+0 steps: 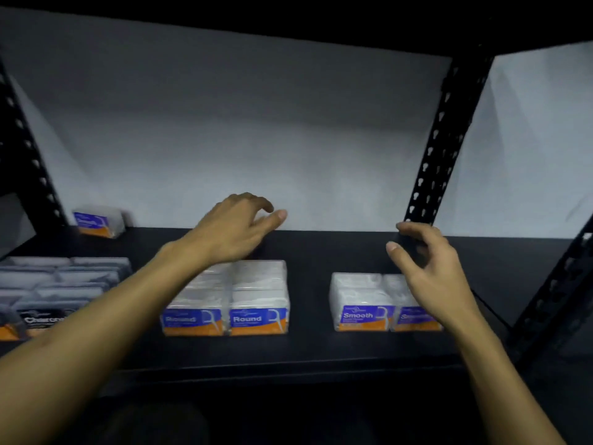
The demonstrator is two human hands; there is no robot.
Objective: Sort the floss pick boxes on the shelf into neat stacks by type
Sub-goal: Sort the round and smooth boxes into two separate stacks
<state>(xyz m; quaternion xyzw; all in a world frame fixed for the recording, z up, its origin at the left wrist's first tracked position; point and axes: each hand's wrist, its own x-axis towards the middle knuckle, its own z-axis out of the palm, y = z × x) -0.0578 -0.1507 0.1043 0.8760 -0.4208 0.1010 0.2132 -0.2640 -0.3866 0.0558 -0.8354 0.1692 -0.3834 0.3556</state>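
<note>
On the black shelf [321, 258] stand three groups of floss pick boxes. Dark "Charcoal" boxes [61, 284] fill the left front. Two "Round" boxes [256, 297], side by side, sit in the middle. Two "Smooth" boxes [359, 300] sit to the right of them. One lone blue-and-orange box [99, 221] lies at the back left by the wall. My left hand [234, 229] hovers above and behind the Round boxes, fingers apart, holding nothing. My right hand [430, 264] hovers over the right Smooth box, fingers curled and apart, empty, hiding part of that box.
A black perforated upright [439, 139] rises at the back right, just behind my right hand. Another upright [25, 149] stands at the left, and a slanted brace [558, 284] runs at the far right. A white wall closes the back. The shelf's front edge [288, 364] is near me.
</note>
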